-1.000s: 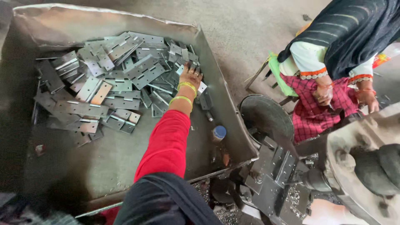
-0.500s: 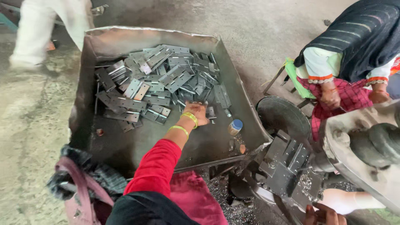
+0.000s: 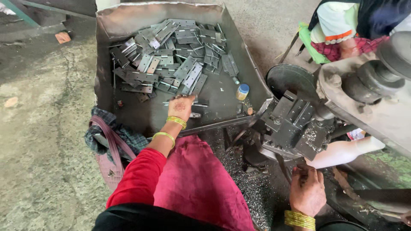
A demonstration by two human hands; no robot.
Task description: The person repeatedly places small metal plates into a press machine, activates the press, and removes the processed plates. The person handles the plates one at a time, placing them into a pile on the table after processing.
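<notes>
A large sheet-metal tray [image 3: 107,98] holds a heap of several grey metal hinge plates [image 3: 171,64]. My left hand [image 3: 180,107], with yellow bangles at the wrist and a red sleeve, is closed low in the tray near its front edge, seemingly gripping a thin metal piece [image 3: 192,105]. My right hand [image 3: 306,191], also bangled, rests closed at the base of a dark press machine [image 3: 295,124]; what it holds is hidden.
A small blue-capped bottle [image 3: 242,91] stands in the tray's right corner. A checked cloth and bag [image 3: 107,141] lie at the tray's left front. Another seated person [image 3: 342,30] is at the upper right. Metal shavings [image 3: 252,179] cover the floor by the machine.
My left hand has drawn back from the hinge pile toward the tray's front edge. The view has tilted down, bringing my right hand at the machine into sight.
</notes>
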